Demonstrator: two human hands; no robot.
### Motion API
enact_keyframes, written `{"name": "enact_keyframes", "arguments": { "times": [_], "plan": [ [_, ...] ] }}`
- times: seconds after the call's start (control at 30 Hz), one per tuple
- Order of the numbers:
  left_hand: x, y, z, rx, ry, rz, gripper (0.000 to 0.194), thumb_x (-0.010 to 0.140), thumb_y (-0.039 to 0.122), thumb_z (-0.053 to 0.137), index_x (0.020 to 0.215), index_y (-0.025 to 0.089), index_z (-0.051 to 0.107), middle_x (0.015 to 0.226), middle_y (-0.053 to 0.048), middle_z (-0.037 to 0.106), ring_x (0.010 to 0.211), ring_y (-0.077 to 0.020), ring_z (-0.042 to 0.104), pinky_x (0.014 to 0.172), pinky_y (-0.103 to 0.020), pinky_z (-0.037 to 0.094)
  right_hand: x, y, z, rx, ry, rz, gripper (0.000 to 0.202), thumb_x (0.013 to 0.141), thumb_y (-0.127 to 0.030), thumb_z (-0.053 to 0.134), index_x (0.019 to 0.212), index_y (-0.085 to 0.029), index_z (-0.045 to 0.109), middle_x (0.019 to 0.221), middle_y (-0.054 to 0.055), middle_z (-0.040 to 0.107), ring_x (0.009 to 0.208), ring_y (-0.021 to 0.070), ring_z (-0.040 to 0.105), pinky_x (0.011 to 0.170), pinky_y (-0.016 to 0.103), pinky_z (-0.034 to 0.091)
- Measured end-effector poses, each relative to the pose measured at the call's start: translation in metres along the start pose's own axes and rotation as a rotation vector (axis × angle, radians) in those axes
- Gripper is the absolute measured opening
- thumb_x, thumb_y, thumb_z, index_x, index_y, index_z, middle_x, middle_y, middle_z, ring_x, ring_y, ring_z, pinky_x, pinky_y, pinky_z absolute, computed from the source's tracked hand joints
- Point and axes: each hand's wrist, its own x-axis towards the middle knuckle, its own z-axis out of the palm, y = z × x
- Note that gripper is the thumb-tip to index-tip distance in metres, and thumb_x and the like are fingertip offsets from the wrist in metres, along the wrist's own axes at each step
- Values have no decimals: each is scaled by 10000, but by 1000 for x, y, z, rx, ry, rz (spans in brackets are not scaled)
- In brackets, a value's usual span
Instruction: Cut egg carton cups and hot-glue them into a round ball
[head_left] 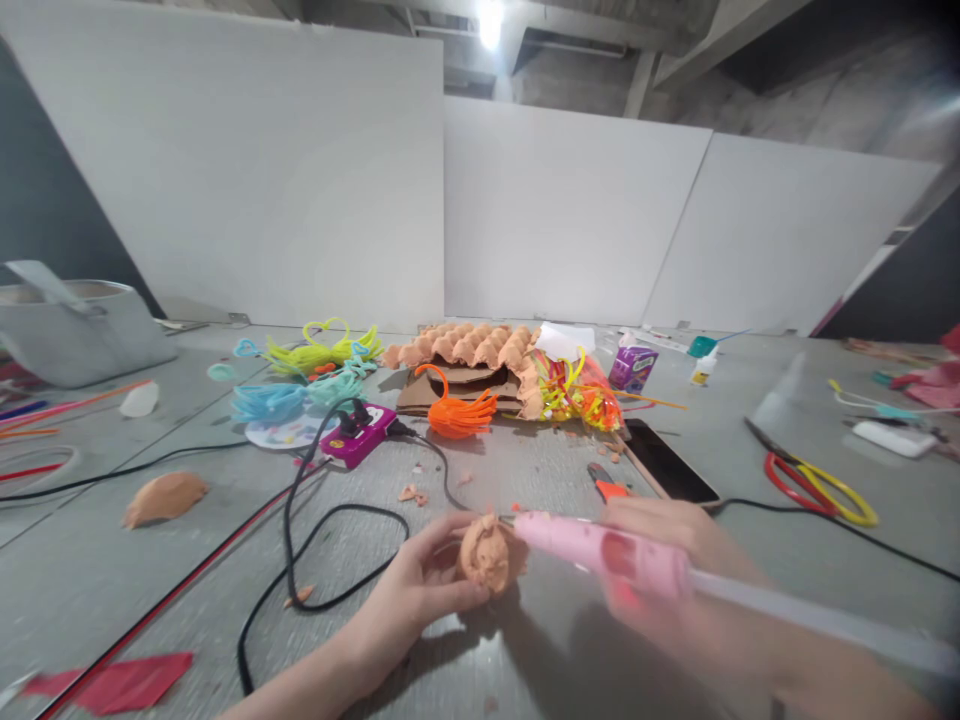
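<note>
My left hand (pixel 421 582) grips a rounded, peach-coloured clump (pixel 491 555) that looks like a torn egg-carton cup, fingers behind it and thumb in front. Blurred by motion, my right hand (pixel 667 590) is wrapped around a pink hot glue gun (pixel 600 548). A long translucent glue stick (pixel 817 615) sticks out of the gun's rear toward the lower right. The gun's nozzle points left and sits right at the clump's upper right edge; whether they touch I cannot tell. Just beyond my right hand lies a cutter with an orange handle (pixel 611 489).
Behind stand a peach egg carton (pixel 476 345), an orange pipe-cleaner bundle (pixel 459 412) and blue bundles (pixel 270 402). A purple power strip (pixel 358 436) trails black cables (pixel 289 540) at left. At right lie a phone (pixel 670 462) and scissors (pixel 817 488).
</note>
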Motion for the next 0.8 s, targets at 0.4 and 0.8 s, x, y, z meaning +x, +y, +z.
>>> {"name": "enact_keyframes", "arguments": {
  "times": [0.4,0.8],
  "plan": [
    [1,0,0,35,31,-32,463,625,164,795,1049,203,613,1046,-57,688,948,-217,624,784,-302,426,-1,3,1,327,-136,356,191,758,-278,511,881,-228,648,734,20,570,610,159,545,549,262,471],
    [1,-1,0,36,40,-51,480,620,129,781,1055,201,590,1042,-50,683,947,-200,625,774,-284,419,1,2,1,440,-148,324,294,740,-177,511,963,-248,689,812,18,645,695,172,601,643,273,511]
  ]
}}
